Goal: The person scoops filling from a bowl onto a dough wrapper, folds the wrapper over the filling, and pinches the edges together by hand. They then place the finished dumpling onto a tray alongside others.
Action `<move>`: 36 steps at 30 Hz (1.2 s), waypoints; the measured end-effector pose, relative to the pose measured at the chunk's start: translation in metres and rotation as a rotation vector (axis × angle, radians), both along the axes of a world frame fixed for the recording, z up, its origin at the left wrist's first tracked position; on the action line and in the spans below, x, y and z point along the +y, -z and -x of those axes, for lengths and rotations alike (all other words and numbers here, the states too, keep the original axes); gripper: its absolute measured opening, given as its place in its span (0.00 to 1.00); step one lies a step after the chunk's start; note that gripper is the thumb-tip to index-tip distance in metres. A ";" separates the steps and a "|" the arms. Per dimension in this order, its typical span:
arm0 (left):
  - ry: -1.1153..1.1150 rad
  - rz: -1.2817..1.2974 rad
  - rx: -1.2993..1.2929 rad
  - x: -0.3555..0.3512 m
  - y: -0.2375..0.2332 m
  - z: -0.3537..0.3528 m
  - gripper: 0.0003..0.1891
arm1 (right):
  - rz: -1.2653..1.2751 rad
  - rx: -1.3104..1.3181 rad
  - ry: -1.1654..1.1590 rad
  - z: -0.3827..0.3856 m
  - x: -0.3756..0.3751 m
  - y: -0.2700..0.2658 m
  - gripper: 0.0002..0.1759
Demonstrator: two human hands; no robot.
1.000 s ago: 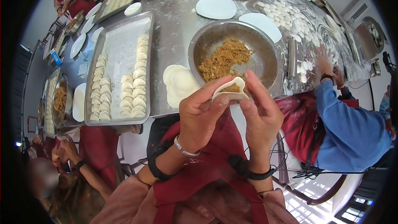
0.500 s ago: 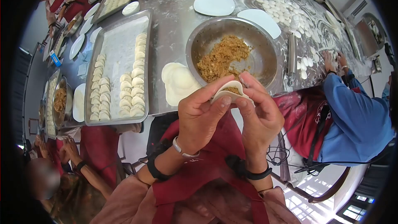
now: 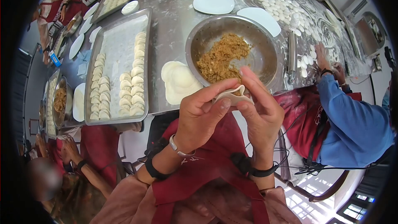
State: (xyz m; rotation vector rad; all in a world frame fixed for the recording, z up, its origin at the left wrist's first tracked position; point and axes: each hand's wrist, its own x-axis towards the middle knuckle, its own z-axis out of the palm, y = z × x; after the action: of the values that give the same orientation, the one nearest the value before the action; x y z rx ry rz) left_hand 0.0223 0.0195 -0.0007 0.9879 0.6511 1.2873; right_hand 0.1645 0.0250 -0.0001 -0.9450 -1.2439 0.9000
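Note:
Between my two hands is a dumpling (image 3: 231,96), a round wrapper folded over brown filling that still shows at its right part. My left hand (image 3: 204,118) pinches the left side of its edge with thumb and forefinger. On the other side, my right hand (image 3: 262,118) grips the wrapper's edge with its thumb and fingers. Just beyond them stands a steel bowl (image 3: 267,64) with brown minced filling (image 3: 224,56) inside. Loose flat wrappers (image 3: 179,83) lie overlapped on the table to the left of the bowl.
A metal tray (image 3: 118,29) holds rows of folded dumplings (image 3: 137,79) at left. White plates (image 3: 213,3) stand behind the bowl. A rolling pin (image 3: 292,52) and small dough pieces (image 3: 273,8) lie on the floury right side. A co-worker's blue sleeve (image 3: 352,120) is at right; other people work at left.
The wrapper's edges have come closer together, and less filling shows. My right fingers have shifted slightly along the edge. The co-worker's hands at right have moved a little left.

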 end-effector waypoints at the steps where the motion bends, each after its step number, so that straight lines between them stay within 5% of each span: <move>1: -0.004 0.000 0.010 0.000 0.000 0.000 0.19 | 0.001 0.000 0.001 0.000 0.000 0.000 0.19; 12: -0.020 -0.089 0.306 0.004 0.001 0.009 0.18 | -0.233 -0.406 0.053 -0.005 0.000 0.004 0.09; 14: 0.116 -0.129 0.487 0.007 -0.006 0.018 0.20 | -0.244 -0.467 0.046 -0.008 0.001 0.002 0.10; 18: 0.173 -0.050 0.449 0.012 -0.006 0.023 0.19 | -0.203 -0.548 0.092 -0.006 0.002 -0.011 0.14; 21: 0.115 -0.251 0.590 0.012 -0.014 0.021 0.20 | -0.262 -0.597 0.005 -0.011 0.003 -0.009 0.16; 25: 0.137 0.001 0.308 0.005 -0.018 0.014 0.22 | -0.178 -0.396 -0.002 -0.014 0.002 0.006 0.16; 27: 0.127 0.023 0.179 0.004 -0.012 0.010 0.23 | 0.080 -0.026 0.006 -0.009 -0.003 0.008 0.15; 31: 0.076 0.124 0.002 0.003 0.000 0.006 0.25 | 0.065 0.014 0.121 0.000 -0.008 0.000 0.14; 36: 0.051 0.165 -0.112 -0.002 -0.002 0.001 0.23 | -0.193 -0.269 0.210 -0.002 -0.008 -0.003 0.14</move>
State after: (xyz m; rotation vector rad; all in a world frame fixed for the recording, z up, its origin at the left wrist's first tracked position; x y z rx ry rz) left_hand 0.0214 0.0171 0.0015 0.7869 0.6309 1.2152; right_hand 0.1660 0.0165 0.0029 -1.0420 -1.4009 0.4887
